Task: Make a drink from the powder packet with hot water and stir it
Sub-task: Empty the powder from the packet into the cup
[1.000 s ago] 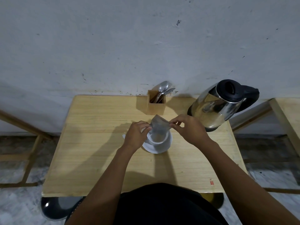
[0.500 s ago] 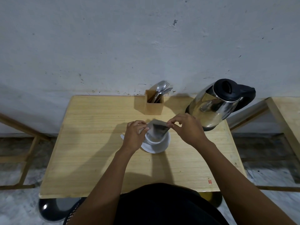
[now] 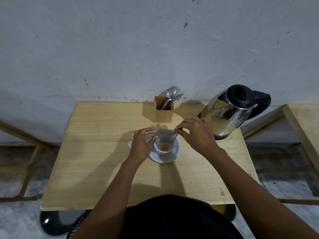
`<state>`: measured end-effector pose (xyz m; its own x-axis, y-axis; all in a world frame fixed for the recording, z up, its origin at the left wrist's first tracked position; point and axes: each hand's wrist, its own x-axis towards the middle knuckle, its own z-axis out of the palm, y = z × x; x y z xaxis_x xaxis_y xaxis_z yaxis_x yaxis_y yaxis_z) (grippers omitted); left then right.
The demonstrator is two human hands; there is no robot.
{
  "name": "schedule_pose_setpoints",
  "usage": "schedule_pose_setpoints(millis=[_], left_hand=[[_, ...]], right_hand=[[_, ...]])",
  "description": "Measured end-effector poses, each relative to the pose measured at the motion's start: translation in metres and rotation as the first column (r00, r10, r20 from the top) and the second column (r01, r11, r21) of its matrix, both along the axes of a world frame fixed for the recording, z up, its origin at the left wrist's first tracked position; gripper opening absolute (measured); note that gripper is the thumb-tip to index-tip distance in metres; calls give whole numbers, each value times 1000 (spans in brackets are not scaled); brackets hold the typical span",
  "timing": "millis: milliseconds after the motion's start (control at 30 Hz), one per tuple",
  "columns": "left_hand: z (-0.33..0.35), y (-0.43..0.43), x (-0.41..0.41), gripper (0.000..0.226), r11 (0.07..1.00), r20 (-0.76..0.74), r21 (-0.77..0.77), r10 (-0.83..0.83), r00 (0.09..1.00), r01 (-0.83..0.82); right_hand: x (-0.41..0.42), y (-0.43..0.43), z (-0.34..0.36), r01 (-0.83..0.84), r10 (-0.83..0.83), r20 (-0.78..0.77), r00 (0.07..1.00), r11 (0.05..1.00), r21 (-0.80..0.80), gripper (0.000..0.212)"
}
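Two hands, the left hand (image 3: 142,145) and right hand (image 3: 196,133), pinch one packet (image 3: 166,134) between them. Directly below that grip sits one cup (image 3: 163,148) on one saucer (image 3: 174,155). Beyond it stands one wooden holder (image 3: 163,112); right of it, one kettle (image 3: 229,111).

Grey packet (image 3: 166,134) tipped over white cup (image 3: 163,147); orange powder (image 3: 164,147), seemingly, inside.

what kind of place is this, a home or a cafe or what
Probably a plain canteen or small eatery, though a home corner is possible. A bare wooden table stands against a scuffed white wall, with a shared wooden cutlery holder and a steel electric kettle.
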<state>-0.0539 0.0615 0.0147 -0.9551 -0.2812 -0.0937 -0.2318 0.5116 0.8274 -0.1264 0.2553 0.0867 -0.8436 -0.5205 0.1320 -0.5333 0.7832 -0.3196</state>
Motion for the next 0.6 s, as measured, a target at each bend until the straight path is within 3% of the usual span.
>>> schedule_pose_setpoints(millis=[333, 467, 600], left_hand=[[4, 1, 1, 19, 997, -38, -71, 8, 999, -11], [5, 0, 3, 18, 999, -57, -51, 11, 998, -14], [3, 0, 3, 18, 999, -42, -48, 21, 999, -23]], right_hand=[[6, -3, -4, 29, -29, 15, 999, 999, -25, 9], [2, 2, -7, 146, -127, 139, 982, 979, -140, 15], [1, -2, -7, 127, -97, 234, 967, 985, -114, 5]])
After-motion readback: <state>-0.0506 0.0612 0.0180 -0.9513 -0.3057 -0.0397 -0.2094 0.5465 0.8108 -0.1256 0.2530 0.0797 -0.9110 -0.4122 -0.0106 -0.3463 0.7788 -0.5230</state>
